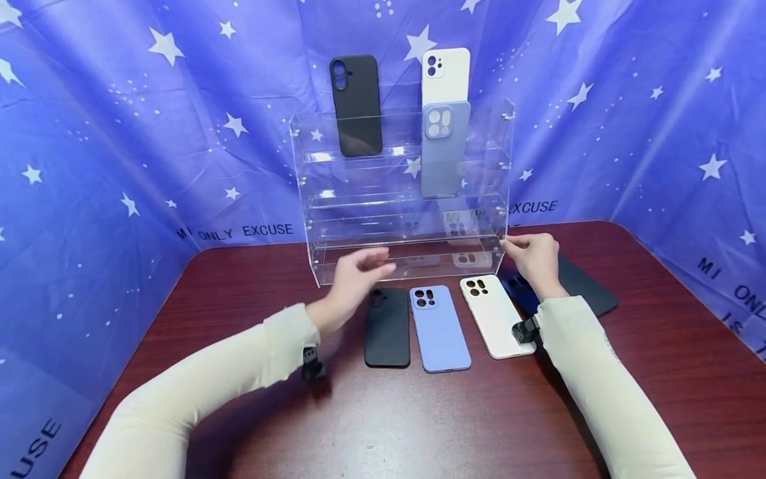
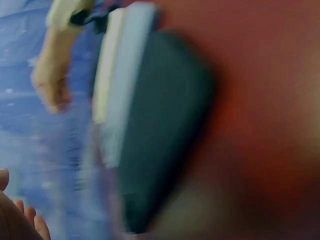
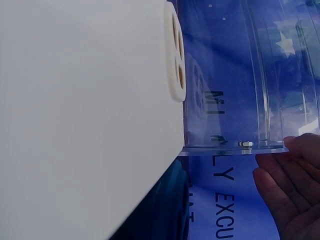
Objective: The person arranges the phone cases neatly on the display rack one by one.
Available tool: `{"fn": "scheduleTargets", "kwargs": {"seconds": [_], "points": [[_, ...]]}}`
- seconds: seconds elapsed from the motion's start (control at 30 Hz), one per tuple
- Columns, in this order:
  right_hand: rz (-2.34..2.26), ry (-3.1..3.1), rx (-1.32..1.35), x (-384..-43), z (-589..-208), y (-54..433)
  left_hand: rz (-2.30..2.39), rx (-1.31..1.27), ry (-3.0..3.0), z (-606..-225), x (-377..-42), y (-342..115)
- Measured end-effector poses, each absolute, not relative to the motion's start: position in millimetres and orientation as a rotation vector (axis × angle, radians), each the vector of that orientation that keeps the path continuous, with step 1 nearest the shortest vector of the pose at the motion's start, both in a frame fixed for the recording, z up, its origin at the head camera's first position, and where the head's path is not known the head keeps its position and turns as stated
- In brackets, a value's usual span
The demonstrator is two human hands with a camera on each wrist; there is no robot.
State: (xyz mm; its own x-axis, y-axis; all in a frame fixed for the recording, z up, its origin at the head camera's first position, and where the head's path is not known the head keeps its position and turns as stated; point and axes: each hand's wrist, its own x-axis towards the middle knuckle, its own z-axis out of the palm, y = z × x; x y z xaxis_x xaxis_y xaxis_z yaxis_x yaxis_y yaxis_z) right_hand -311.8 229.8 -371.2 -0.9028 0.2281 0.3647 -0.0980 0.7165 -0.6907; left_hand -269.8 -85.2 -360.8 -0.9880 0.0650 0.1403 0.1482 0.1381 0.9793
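Note:
A clear acrylic display rack [image 1: 395, 219] stands at the back of the table. My right hand [image 1: 532, 259] pinches the lower right side panel of the rack between thumb and fingers; the right wrist view shows the thumb [image 3: 305, 146] at the panel's edge. My left hand [image 1: 356, 283] hovers before the rack's front with fingers apart, holding nothing, just above a black phone case [image 1: 387, 336]. Beside that case lie a light blue phone case [image 1: 443, 336] and a white phone case [image 1: 493, 322]. The left wrist view is blurred.
In the rack's upper tiers stand another black case [image 1: 362, 106], another white case [image 1: 451, 74] and a grey-blue case [image 1: 444, 159]. A dark blue case [image 1: 518, 291] and a dark flat item [image 1: 583, 283] lie partly behind my right arm. A starry blue curtain [image 1: 239, 166] hangs behind.

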Motion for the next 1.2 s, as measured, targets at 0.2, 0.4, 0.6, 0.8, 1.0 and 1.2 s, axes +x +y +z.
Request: {"fn": "scheduleTargets", "kwargs": {"seconds": [0.2, 0.4, 0.6, 0.8, 1.0, 1.2], "points": [[1.049, -2.493, -0.095, -311, -372, 230, -2.115, -0.088, -2.431, -396, -251, -98], [1.043, -2.497, -0.102, -312, -373, 231, -2.15, -0.036, -2.452, -415, -251, -98], [1.04, -2.481, -0.091, -312, -372, 230, -2.156, 0.0, -2.452, -421, -253, -94], [1.031, -2.471, -0.087, -312, -370, 230, -2.053, 0.007, -2.519, -423, -251, -89], [1.036, -2.477, -0.089, -312, -370, 230, -1.903, 0.03, -2.633, -423, -250, -84], [1.015, -2.48, -0.099, -312, -373, 230, -1.817, 0.0, -2.682, -425, -246, -85]]}}
